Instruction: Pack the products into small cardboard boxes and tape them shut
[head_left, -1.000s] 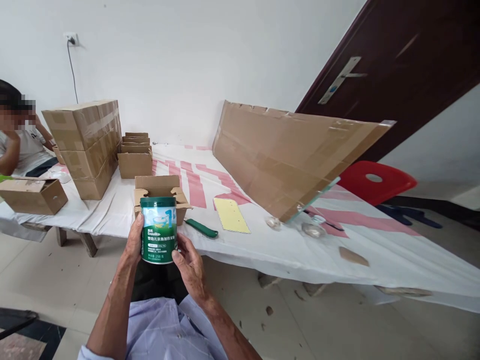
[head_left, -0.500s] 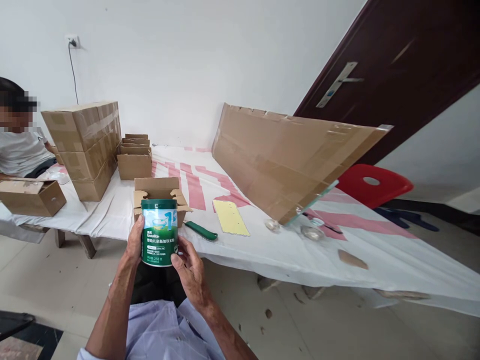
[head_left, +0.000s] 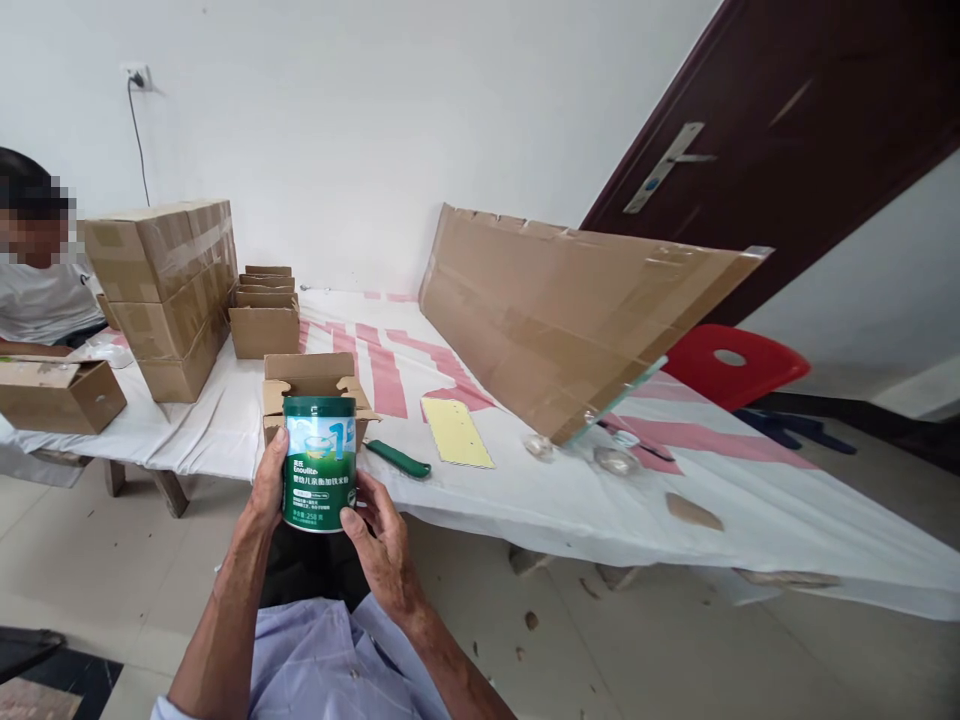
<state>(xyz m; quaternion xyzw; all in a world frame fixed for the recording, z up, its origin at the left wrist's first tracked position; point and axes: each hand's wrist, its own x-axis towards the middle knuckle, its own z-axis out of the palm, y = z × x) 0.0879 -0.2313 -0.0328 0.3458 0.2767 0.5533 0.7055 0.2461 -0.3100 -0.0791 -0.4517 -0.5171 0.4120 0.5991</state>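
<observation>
A green can (head_left: 321, 465) with a dark green lid and a blue-and-white label is held upright in front of me at the table's near edge. My left hand (head_left: 266, 480) grips its left side, and my right hand (head_left: 381, 528) holds the lower right side with the thumb on the front. Just behind the can stands an open cardboard box (head_left: 311, 366), partly hidden by it. A green box cutter (head_left: 400, 459) lies to the right of that box. Beside the cutter is a yellow card (head_left: 457, 433).
Taped cartons (head_left: 161, 280) are stacked at left near a seated person (head_left: 41, 290). Several open boxes (head_left: 263, 330) stand behind. A large cardboard sheet (head_left: 555, 310) leans at the right, tape rolls (head_left: 616, 460) by its corner. A red chair (head_left: 757, 375) is beyond the table (head_left: 517, 515).
The view has shifted slightly, so the table and boxes sit a little further left. Both hands keep the same hold on the can.
</observation>
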